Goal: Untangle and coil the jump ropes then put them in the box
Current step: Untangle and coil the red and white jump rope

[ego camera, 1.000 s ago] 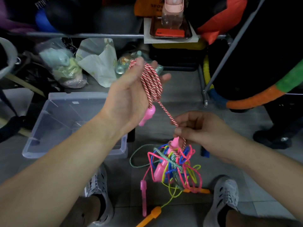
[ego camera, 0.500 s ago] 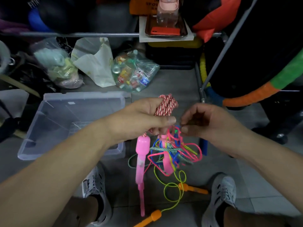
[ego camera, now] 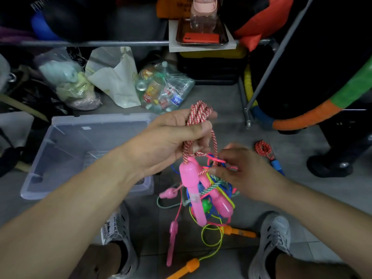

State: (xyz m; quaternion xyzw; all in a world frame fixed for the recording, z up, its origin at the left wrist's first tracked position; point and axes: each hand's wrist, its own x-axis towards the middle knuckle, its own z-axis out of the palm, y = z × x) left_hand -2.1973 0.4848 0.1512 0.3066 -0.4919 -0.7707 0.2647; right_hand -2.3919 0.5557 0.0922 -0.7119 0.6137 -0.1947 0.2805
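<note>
**Now Working One Rope Out of the Knot**

From the head view, the left hand (ego camera: 171, 135) is holding up a bundle of the red-and-white rope (ego camera: 198, 113), with its fingers curled tight round the loops. One fat pink handle (ego camera: 190, 182) is hanging just under that hand. The second pink handle (ego camera: 222, 205) is sitting lower, caught in the tangle (ego camera: 213, 187) of pink, blue, green and yellow ropes that is dangling down toward the floor (ego camera: 314, 194).

The right hand (ego camera: 241, 172) is reaching into the top of the tangle with bent fingers, right by a pink cord. It is blurry, so I cannot tell if it is pinching the cord or only touching it.

The clear box (ego camera: 86, 119) is waiting on the floor to the left, near the left arm, and no rope is showing in it. Another small red rope (ego camera: 261, 148) is lying on the floor to the right, well apart from the tangle.

To do this step well, I think the left hand should be keeping the coil snug so no loop is slipping off. The right hand should be picking loops off the stuck handle one by one. It should be going slowly and not yanking, since pulling hard is likely making the knot tighter.
</note>
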